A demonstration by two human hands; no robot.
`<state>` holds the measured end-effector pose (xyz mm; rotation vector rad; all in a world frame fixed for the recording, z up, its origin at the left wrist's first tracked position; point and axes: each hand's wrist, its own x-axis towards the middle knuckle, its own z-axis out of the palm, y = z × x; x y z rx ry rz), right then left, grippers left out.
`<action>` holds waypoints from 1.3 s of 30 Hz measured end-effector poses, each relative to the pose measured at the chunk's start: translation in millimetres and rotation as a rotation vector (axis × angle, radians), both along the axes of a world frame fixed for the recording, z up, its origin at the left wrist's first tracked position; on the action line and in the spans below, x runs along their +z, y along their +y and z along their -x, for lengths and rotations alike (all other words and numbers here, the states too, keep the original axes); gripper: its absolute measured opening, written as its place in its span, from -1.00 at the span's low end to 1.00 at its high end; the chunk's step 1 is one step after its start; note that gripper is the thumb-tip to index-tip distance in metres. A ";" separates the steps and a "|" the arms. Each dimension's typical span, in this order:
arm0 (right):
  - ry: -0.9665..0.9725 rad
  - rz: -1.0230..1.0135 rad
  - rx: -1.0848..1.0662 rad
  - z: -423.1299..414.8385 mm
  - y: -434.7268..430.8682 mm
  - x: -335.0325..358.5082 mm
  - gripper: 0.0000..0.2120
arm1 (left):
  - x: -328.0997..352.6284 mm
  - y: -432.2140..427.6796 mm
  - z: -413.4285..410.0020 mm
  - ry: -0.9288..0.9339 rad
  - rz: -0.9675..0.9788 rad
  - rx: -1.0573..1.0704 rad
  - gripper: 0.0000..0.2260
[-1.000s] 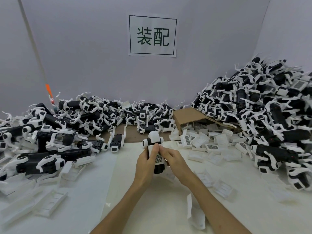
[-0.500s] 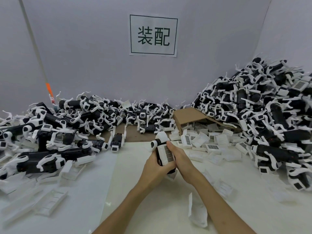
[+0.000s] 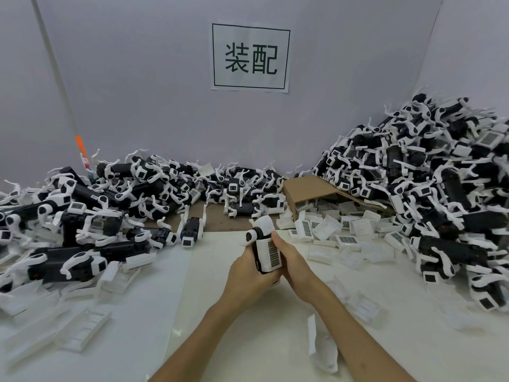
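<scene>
A black and white plastic unit (image 3: 266,245) with a white grille cover on its upper face stands upright between both hands over the middle of the white table (image 3: 275,312). My left hand (image 3: 246,275) wraps around its lower left side. My right hand (image 3: 293,260) grips its right side, the thumb lying along the edge of the grille cover. The bottom of the unit is hidden by the fingers.
Heaps of the same black and white units lie at the left (image 3: 82,216) and right (image 3: 429,194). White grille covers (image 3: 344,232) spill from a tipped cardboard box (image 3: 308,188). Clear plastic trays (image 3: 82,326) and a torn wrapper (image 3: 322,351) lie nearby. A paper sign (image 3: 250,57) hangs on the wall.
The unit has tilted and shifted slightly right in my hands, its grille face turning up. My right thumb has moved from the top of the cover to its right edge.
</scene>
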<state>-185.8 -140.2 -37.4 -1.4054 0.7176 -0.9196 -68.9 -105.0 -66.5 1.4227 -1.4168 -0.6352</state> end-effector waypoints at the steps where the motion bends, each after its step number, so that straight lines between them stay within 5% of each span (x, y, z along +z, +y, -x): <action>1: -0.001 0.011 0.011 -0.2 0.3 -1.3 -0.63 | -0.6 1.1 0.3 -0.053 0.012 0.024 -0.63; 6: 0.131 0.207 -0.122 -9.3 1.5 -8.2 -0.63 | 1.7 4.6 0.6 -0.272 0.072 0.202 -0.82; 11: 0.220 0.398 -0.347 -12.3 -2.4 -11.5 -0.67 | 3.3 7.0 2.2 -0.284 0.066 0.302 -0.75; 26: 0.302 0.395 -0.149 7.2 -11.8 -4.8 -0.85 | 3.0 4.2 -1.9 -0.442 0.036 0.279 -0.77; 34: 0.269 0.382 -0.110 3.4 -8.9 -5.7 -0.82 | 9.1 7.5 -4.6 -0.351 0.047 0.215 -0.60; 39: 0.181 0.209 -0.050 4.3 -7.1 -1.4 -0.66 | 11.9 8.1 -4.4 -0.001 0.023 0.218 -0.65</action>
